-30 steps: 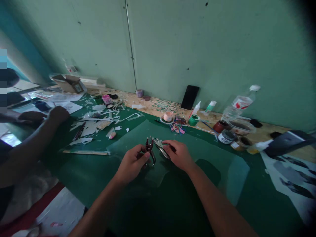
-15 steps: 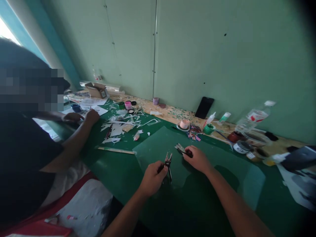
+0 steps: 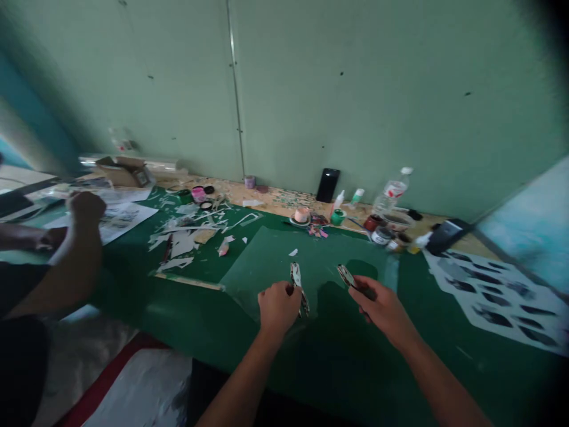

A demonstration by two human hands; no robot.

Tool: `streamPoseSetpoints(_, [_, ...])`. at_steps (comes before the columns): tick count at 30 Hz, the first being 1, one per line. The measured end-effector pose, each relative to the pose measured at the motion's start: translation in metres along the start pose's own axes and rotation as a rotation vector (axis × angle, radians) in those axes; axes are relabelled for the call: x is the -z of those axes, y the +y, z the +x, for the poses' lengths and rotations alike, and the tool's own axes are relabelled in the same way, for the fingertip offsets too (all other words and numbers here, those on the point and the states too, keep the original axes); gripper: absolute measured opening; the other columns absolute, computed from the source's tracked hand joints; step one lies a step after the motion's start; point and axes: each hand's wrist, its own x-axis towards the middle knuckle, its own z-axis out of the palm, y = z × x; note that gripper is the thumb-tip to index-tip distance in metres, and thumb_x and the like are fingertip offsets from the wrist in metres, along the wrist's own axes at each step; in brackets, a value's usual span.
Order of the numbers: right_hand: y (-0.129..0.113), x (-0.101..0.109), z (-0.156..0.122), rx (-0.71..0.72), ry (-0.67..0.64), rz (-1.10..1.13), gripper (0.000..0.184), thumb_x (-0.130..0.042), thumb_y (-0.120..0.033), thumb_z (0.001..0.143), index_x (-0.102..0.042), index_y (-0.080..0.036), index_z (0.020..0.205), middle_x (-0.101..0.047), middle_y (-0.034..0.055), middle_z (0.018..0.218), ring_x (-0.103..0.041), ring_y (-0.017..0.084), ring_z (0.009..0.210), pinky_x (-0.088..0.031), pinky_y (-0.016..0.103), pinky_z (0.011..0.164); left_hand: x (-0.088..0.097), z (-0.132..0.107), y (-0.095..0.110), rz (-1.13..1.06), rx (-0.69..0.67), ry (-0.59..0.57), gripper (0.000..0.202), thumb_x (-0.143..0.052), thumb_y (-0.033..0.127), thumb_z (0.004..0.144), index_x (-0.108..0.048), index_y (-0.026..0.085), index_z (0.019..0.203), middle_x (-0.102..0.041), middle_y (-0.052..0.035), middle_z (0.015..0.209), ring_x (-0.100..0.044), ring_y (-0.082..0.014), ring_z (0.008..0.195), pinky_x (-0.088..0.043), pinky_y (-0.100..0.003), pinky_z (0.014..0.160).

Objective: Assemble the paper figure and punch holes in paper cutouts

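Observation:
My left hand (image 3: 279,307) is closed around a silver plier-like tool (image 3: 296,274), which looks like a hand hole punch. Its head points away from me over the green table, and its handles show below my fingers. To the right, my right hand (image 3: 377,302) grips a second, similar silver tool (image 3: 345,274), with its head tilted to the left. The two tools are apart. Beneath them lies a clear plastic sheet (image 3: 262,252) on the green tabletop. A small white scrap (image 3: 293,252) rests on that sheet, just beyond the left tool.
White paper offcuts (image 3: 182,242) are heaped left of the sheet. Paint jars (image 3: 381,236), a plastic bottle (image 3: 395,190) and a phone (image 3: 328,185) line the wall side. A printed sheet (image 3: 498,296) lies right. At far left, a co-worker's arm (image 3: 75,255) is over papers.
My view has swung to the right. My right hand and its tool have drawn back, farther from my left hand. The small white scrap now shows on the plastic sheet.

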Motion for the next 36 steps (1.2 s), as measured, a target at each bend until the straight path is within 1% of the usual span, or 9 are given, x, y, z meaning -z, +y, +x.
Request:
streamPoseSetpoints(6, [0.016, -0.011, -0.074, -0.154, 0.053, 0.581, 0.057, -0.073, -0.046, 0.076, -0.057, -0.014, 0.121, -0.052, -0.0046, 0.057, -0.044, 0.011, 0.046, -0.034, 0.025, 0.044, 0.005, 0.017, 0.021, 0.225, -0.028, 0.006, 0.028, -0.054, 0.033, 0.087, -0.067, 0.013, 0.072, -0.068, -0.0171, 0.083, -0.064, -0.0272, 0.078, -0.042, -0.034, 0.068])
streamPoseSetpoints(12, [0.0, -0.057, -0.1, -0.022, 0.102, 0.64, 0.051, -0.059, -0.053, 0.086, -0.059, -0.021, 0.125, -0.064, 0.0041, 0.08, -0.06, 0.018, 0.07, -0.049, 0.03, 0.061, 0.021, -0.055, 0.023, 0.09, -0.269, -0.152, 0.045, -0.034, 0.049, 0.097, -0.067, 0.018, 0.095, -0.068, -0.0072, 0.085, -0.061, -0.0182, 0.072, -0.045, -0.028, 0.065])
streamPoseSetpoints(15, [-0.02, -0.086, -0.113, 0.226, -0.011, 0.511, 0.04, -0.049, -0.047, 0.094, -0.06, -0.028, 0.127, -0.058, 0.0091, 0.124, -0.058, 0.023, 0.11, -0.049, 0.037, 0.091, 0.017, -0.09, 0.008, -0.411, -0.309, -0.352, 0.043, -0.045, 0.051, 0.092, -0.061, 0.019, 0.116, -0.067, -0.0074, 0.099, -0.062, -0.0188, 0.085, -0.048, -0.028, 0.074])
streamPoseSetpoints(18, [-0.036, -0.106, -0.114, 0.43, -0.152, 0.275, 0.035, -0.04, -0.041, 0.098, -0.066, -0.028, 0.118, -0.055, 0.0093, 0.127, -0.057, 0.022, 0.111, -0.05, 0.036, 0.09, 0.017, -0.097, -0.015, -0.603, -0.06, -0.156, 0.047, -0.049, 0.052, 0.089, -0.06, 0.016, 0.116, -0.064, -0.0038, 0.083, -0.059, -0.0163, 0.072, -0.046, -0.025, 0.063])
streamPoseSetpoints(20, [-0.04, -0.115, -0.102, 0.496, -0.076, 0.102, 0.035, -0.039, -0.039, 0.099, -0.07, -0.023, 0.105, -0.059, 0.0094, 0.115, -0.059, 0.021, 0.102, -0.05, 0.035, 0.087, 0.024, -0.091, -0.03, -0.581, 0.076, -0.069, 0.049, -0.053, 0.051, 0.085, -0.059, 0.016, 0.119, -0.054, 0.0028, 0.065, -0.049, -0.0124, 0.053, -0.037, -0.022, 0.048])
streamPoseSetpoints(24, [-0.034, -0.127, -0.062, 0.434, 0.218, -0.525, 0.032, -0.063, -0.043, 0.086, -0.066, -0.021, 0.109, -0.059, 0.0114, 0.112, -0.056, 0.03, 0.103, -0.045, 0.045, 0.084, 0.044, -0.084, -0.049, -0.529, 0.09, -0.04, 0.037, -0.06, 0.046, 0.079, -0.063, 0.015, 0.098, -0.048, 0.0048, 0.058, -0.047, -0.0104, 0.051, -0.038, -0.02, 0.046])
streamPoseSetpoints(28, [-0.023, -0.123, -0.04, 0.481, 0.189, -0.614, 0.012, -0.058, -0.026, 0.09, -0.069, -0.025, 0.09, -0.06, 0.0064, 0.105, -0.056, 0.025, 0.098, -0.039, 0.043, 0.086, 0.052, -0.09, -0.058, -0.478, 0.098, -0.07, 0.041, -0.048, 0.057, 0.085, -0.058, 0.018, 0.091, -0.057, -0.0011, 0.074, -0.057, -0.0137, 0.057, -0.041, -0.02, 0.038])
streamPoseSetpoints(31, [-0.018, -0.112, -0.035, 0.496, 0.196, -0.632, 0.012, -0.057, -0.021, 0.088, -0.069, -0.023, 0.088, -0.059, 0.0069, 0.107, -0.055, 0.023, 0.098, -0.036, 0.043, 0.087, 0.048, -0.09, -0.066, -0.454, 0.101, -0.089, 0.047, -0.043, 0.062, 0.086, -0.056, 0.018, 0.096, -0.056, 0.0013, 0.067, -0.046, -0.0094, 0.04, -0.03, -0.018, 0.03])
streamPoseSetpoints(36, [-0.018, -0.114, -0.024, 0.436, 0.277, -0.641, 0.026, -0.058, -0.042, 0.088, -0.067, -0.02, 0.078, -0.059, 0.0101, 0.103, -0.055, 0.028, 0.097, -0.034, 0.047, 0.084, 0.038, -0.084, -0.065, -0.626, 0.23, -0.089, 0.06, -0.044, 0.073, 0.08, -0.056, 0.014, 0.08, -0.049, 0.0022, 0.048, -0.038, -0.0075, 0.035, -0.023, -0.017, 0.032])
